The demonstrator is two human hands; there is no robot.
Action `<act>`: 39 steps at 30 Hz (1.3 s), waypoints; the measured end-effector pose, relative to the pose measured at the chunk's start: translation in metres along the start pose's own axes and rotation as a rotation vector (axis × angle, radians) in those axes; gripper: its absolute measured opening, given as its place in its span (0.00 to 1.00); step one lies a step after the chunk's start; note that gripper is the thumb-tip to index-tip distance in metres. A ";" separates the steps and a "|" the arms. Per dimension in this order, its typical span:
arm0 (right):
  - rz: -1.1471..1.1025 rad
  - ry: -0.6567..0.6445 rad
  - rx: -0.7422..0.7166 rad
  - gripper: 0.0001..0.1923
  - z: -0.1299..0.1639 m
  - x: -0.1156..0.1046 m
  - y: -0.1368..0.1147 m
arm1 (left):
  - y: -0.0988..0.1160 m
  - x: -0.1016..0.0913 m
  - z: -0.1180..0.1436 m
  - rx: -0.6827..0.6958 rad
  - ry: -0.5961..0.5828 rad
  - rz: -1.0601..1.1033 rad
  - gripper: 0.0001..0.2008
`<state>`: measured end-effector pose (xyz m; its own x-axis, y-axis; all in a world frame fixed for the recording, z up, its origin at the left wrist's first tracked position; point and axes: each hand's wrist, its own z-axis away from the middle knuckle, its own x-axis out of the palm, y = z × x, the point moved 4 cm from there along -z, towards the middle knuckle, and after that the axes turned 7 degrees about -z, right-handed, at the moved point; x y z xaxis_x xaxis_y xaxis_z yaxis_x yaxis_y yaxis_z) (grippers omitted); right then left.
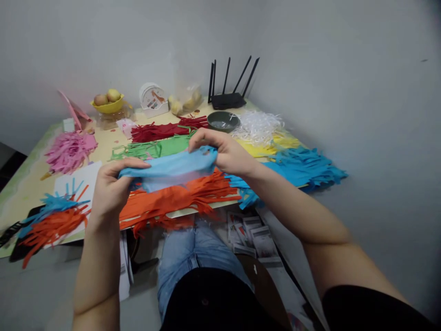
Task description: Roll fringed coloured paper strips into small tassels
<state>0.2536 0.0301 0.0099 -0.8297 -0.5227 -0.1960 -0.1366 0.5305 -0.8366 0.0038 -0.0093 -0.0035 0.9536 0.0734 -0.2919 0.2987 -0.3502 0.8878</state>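
A light blue strip of thin, fabric-like sheet (168, 166) is stretched between my two hands above the table's front edge. My left hand (115, 184) pinches its left end, and my right hand (217, 149) grips the right end, where the material bunches up. The lower part of the strip is blurred. Just beneath it lies an orange fringed sheet (161, 202), with cut strips hanging over the edge. To the right of my right hand is a heap of blue fringed sheet (299, 168). A green fringed sheet (172, 146) lies behind the held strip.
Farther back are a dark red fringed sheet (158, 132), a green bowl (223, 121), white shreds (260, 126) and a black router (228, 100). Pink fringe (71, 151), a yellow fruit bowl (108, 106) and orange-blue strips (55, 220) are on the left. A wall borders the right side.
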 end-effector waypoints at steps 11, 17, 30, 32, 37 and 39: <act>-0.042 -0.009 0.137 0.05 0.003 -0.005 0.011 | 0.030 -0.007 0.008 0.255 -0.307 -0.284 0.13; -0.045 -0.317 0.142 0.17 0.002 -0.013 0.013 | 0.026 0.002 0.001 0.159 -0.127 -0.423 0.15; 0.470 -0.323 0.218 0.07 -0.009 0.017 0.001 | 0.030 0.014 0.003 0.129 -0.376 -0.686 0.17; 0.410 -0.339 0.184 0.08 -0.009 0.021 -0.003 | 0.028 0.020 0.001 0.125 -0.425 -0.660 0.15; 0.402 -0.308 0.220 0.14 -0.008 0.017 -0.005 | 0.029 0.024 -0.003 0.082 -0.417 -0.582 0.15; 0.450 -0.298 0.224 0.13 -0.008 0.015 -0.004 | 0.028 0.023 -0.003 0.061 -0.421 -0.575 0.16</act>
<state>0.2380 0.0254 0.0143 -0.5872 -0.4606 -0.6657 0.3391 0.6068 -0.7189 0.0342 -0.0150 0.0160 0.5470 -0.1009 -0.8310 0.7353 -0.4166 0.5346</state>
